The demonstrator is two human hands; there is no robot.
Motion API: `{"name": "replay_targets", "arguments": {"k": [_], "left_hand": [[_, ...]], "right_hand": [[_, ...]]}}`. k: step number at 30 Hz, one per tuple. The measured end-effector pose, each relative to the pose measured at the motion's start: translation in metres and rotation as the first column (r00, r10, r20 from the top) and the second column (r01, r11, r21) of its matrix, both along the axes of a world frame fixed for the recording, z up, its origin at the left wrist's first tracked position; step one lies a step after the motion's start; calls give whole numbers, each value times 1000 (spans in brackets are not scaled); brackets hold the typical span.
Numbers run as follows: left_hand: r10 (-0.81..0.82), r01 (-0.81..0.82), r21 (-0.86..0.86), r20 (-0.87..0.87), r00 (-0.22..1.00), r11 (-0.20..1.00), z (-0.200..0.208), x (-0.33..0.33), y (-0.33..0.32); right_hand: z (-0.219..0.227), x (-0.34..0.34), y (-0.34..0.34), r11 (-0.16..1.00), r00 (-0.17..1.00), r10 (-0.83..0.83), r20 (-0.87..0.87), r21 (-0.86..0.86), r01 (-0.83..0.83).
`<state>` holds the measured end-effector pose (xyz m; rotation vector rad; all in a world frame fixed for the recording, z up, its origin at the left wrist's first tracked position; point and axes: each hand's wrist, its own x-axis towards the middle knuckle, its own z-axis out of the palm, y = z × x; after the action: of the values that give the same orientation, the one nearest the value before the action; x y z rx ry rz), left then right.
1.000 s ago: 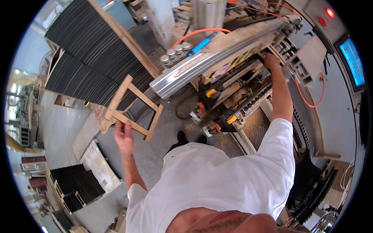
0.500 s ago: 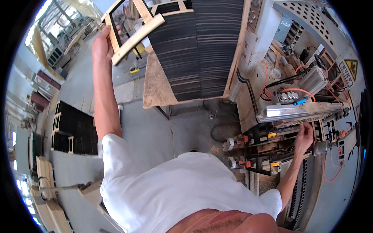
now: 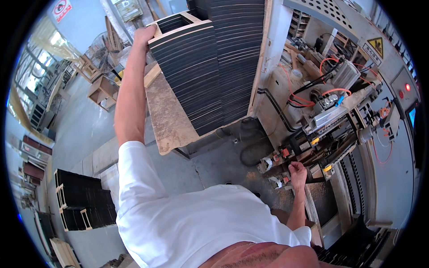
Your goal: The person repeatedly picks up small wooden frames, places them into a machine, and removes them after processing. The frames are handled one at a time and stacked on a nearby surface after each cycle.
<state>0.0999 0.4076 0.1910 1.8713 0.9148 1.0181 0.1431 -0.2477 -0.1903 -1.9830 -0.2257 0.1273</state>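
Pale wooden frame (image 3: 181, 31) is on top of the left black stack (image 3: 187, 80), far side, left of centre. Its left end is held by the left hand (image 3: 145, 36): closed on the wood, thumb side in view, fingertips hidden. Whether the frame is fully seated or still partly carried by that hand can't be told.

Right hand (image 3: 297, 175) is held low on the right, beside the red clamp part (image 3: 284, 153). Fingers loosely curled in toward the thumb; no frame in it. Whether something small is pinched can't be told.

Judged best for the placing: near bar to be lined up with the stack face, left end kept flush with the layers below, frame laid flat before the grip is eased. Letting go from the held end only could leave it skewed. No side push advised: stack is tall, and the right black stack (image 3: 237, 53) is tight against it. Both are borne by the brown board (image 3: 167, 118). Right hand is best kept clear of the clamp parts meanwhile.
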Motion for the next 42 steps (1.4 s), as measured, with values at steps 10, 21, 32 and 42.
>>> {"name": "replay_targets", "arguments": {"k": [10, 21, 32, 42], "left_hand": [[-222, 488, 637, -454, 863, 597, 30, -13, -117], [-28, 378, 733, -441, 897, 566, 13, 4, -156], [-766, 529, 621, 191, 613, 578, -80, -4, -355], [-966, 967, -248, 257, 16, -50, -275, 115, -622]], "right_hand": [[-33, -34, -17, 996, 995, -91, -30, -22, 90], [-26, -90, -69, 980, 986, -162, 25, -117, 164], [209, -166, -187, 746, 697, -320, 641, -283, 603], [393, -302, -275, -343, 468, -33, 883, -450, 825]]}}
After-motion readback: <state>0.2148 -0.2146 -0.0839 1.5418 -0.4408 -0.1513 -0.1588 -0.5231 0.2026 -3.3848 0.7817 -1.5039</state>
